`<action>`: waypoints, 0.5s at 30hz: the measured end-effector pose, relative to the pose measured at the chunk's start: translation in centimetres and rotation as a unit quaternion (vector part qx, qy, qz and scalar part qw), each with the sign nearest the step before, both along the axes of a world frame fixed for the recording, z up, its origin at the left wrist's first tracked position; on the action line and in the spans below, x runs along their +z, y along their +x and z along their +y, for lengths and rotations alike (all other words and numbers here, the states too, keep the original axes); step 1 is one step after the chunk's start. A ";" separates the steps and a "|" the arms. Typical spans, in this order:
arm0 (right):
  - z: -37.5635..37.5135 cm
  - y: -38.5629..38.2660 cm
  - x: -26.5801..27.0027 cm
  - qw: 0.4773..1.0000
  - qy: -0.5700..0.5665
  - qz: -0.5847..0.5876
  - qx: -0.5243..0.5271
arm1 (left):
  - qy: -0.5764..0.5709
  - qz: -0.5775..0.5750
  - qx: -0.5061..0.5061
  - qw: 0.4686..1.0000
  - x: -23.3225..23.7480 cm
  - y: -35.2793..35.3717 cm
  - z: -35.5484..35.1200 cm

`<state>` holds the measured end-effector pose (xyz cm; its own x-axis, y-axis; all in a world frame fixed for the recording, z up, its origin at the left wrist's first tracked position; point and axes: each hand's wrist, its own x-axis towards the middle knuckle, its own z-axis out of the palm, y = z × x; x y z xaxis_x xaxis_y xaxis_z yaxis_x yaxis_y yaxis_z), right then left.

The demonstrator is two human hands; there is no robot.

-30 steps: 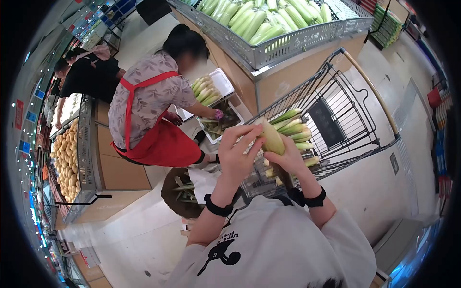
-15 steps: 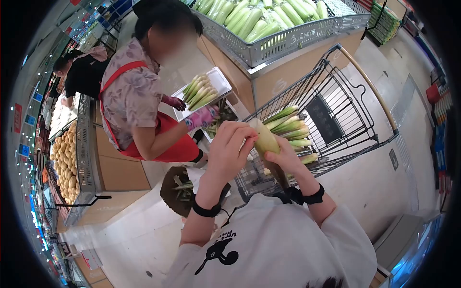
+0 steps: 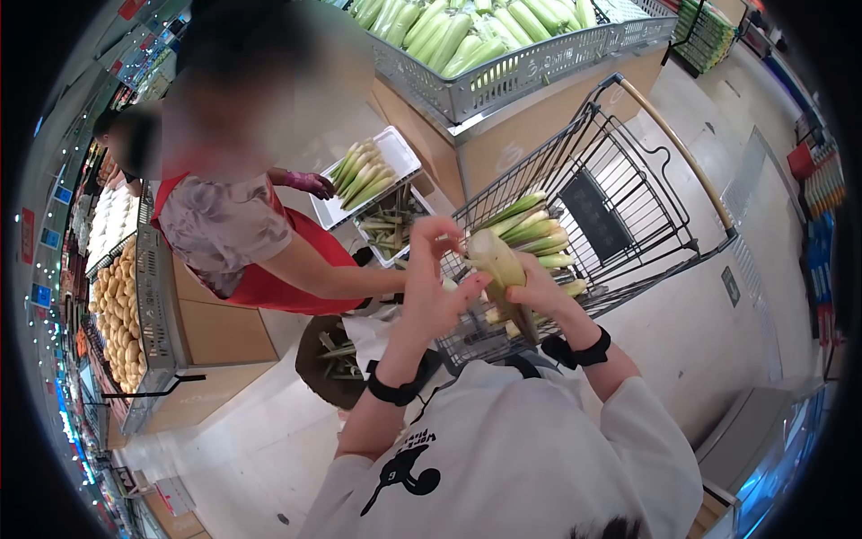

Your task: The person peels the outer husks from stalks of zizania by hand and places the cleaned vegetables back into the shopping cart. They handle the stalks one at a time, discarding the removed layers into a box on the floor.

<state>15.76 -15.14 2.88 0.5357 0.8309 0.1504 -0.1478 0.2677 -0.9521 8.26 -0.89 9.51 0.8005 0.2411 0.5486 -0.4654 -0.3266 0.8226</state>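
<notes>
My right hand (image 3: 545,292) is wrapped round a thick, pale green shoot, which looks like a water bamboo shoot (image 3: 496,260) in its husk. Its blunt pale end points up and left, and a darker, brownish end hangs below. Just left of it is my left hand (image 3: 434,287), fingers apart and curved, thumb tip close to the shoot's side. Beneath both hands, a wire shopping cart (image 3: 660,166) carries a pile of similar shoots (image 3: 530,225) with white and green ends.
A co-worker in a red apron (image 3: 292,274) bends on the left beside a white tray of shoots (image 3: 364,175) and a crate of trimmings (image 3: 391,225). An open bag of scraps (image 3: 328,355) stands on the floor. Grey bins hold green vegetables (image 3: 467,36) and potatoes (image 3: 117,314).
My left hand has come off the top of the shoot and its fingers have spread. The co-worker has leaned closer, an arm now reaching toward the scrap bag.
</notes>
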 end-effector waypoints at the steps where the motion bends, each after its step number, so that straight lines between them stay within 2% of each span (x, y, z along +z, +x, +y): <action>1: 0.2 -0.2 0.0 1.000 0.000 0.000 0.000 | -0.188 0.010 0.065 0.980 -0.4 0.4 -1.0; 2: 0.3 -0.2 0.1 0.997 -0.023 -0.056 -0.053 | -0.187 0.009 0.067 0.980 -0.8 0.4 -1.5; 3: 0.6 -0.1 0.2 0.987 -0.046 -0.113 -0.107 | -0.201 0.053 0.012 0.978 -1.1 0.3 -1.8; 4: 0.8 0.0 0.3 0.987 -0.046 -0.115 -0.106 | -0.214 0.098 -0.044 0.971 -1.2 0.2 -2.1; 5: 0.9 -0.2 0.2 0.983 -0.040 -0.132 -0.118 | -0.126 0.130 -0.025 0.983 -1.0 -0.2 -2.1; 6: 1.0 -0.2 0.1 0.980 -0.035 -0.148 -0.130 | -0.128 0.130 -0.024 0.983 -1.2 -0.2 -2.2; 8: 1.2 -0.5 -0.5 0.983 -0.022 -0.134 -0.123 | -0.062 0.057 0.017 0.996 -1.7 0.0 -2.5; 10: 1.6 -0.7 -1.3 0.986 -0.008 -0.121 -0.118 | -0.096 0.055 0.022 0.994 -2.1 0.3 -2.8; 12: 2.1 -0.9 -1.9 0.991 0.027 -0.060 -0.116 | -0.128 0.051 0.027 0.990 -2.0 0.3 -2.7; 14: 1.9 -0.5 -1.9 0.992 0.017 -0.075 -0.101 | -0.041 0.078 0.063 0.994 -1.7 0.5 -2.4; 15: 1.9 -0.4 -1.9 0.992 0.006 -0.090 -0.087 | -0.041 0.077 0.063 0.994 -1.9 0.6 -2.4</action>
